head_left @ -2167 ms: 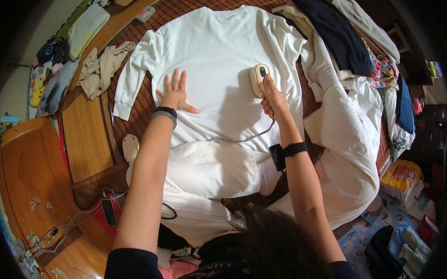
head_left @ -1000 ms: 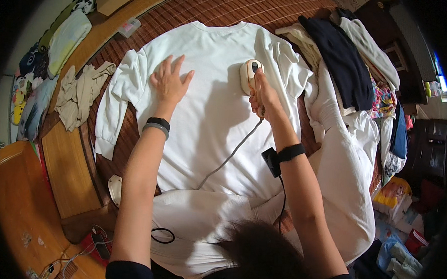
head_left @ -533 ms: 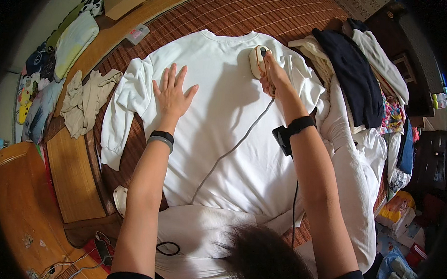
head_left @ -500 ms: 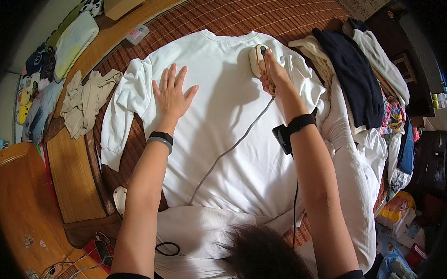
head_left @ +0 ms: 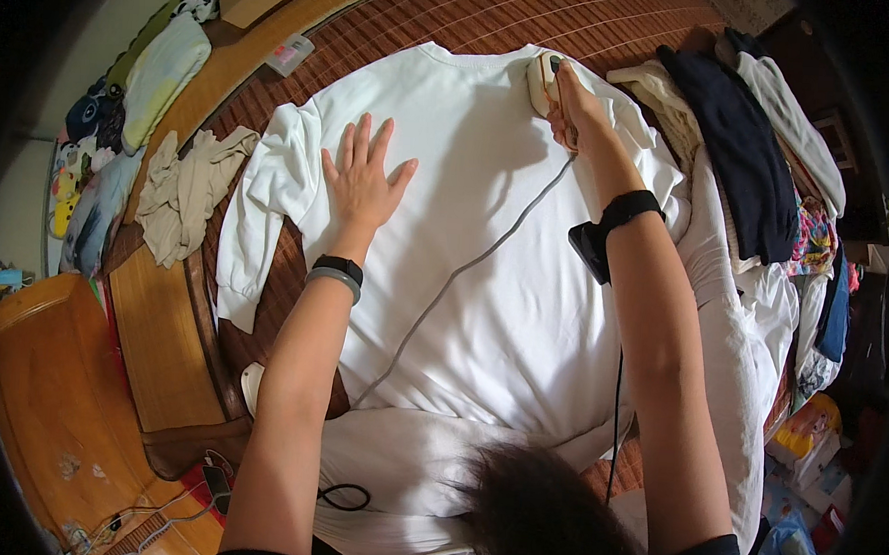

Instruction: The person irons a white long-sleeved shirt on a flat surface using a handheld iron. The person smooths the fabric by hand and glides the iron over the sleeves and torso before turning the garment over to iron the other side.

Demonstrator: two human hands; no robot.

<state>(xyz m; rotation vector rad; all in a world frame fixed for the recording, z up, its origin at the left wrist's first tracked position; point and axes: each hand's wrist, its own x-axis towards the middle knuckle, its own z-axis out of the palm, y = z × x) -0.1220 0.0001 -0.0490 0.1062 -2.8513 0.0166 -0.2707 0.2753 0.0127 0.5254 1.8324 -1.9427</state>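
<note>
A white long-sleeved sweatshirt (head_left: 436, 237) lies spread out, its neckline at the far side and soft creases toward its hem. My left hand (head_left: 367, 183) rests flat on its left upper part, fingers spread. In my right hand (head_left: 583, 110) is a small white handheld garment iron (head_left: 542, 86) with orange-gold trim, at the sweatshirt's right shoulder beside the neckline. My fingers wrap round its handle; its underside is hidden. From the handle a grey cord (head_left: 455, 275) runs down across the sweatshirt toward my lap.
Under the sweatshirt is a brown striped mat (head_left: 416, 20). Folded clothes, among them a dark navy garment (head_left: 732, 156), are piled at the right. A crumpled beige cloth (head_left: 185, 192) lies at the left, near a wooden panel (head_left: 53, 379). A small clear box (head_left: 290, 54) sits at the far left.
The whole view has shifted a little, so everything sits farther right and higher. Against the sweatshirt, the iron has slid slightly away from me along the shoulder; my left hand stays in place.
</note>
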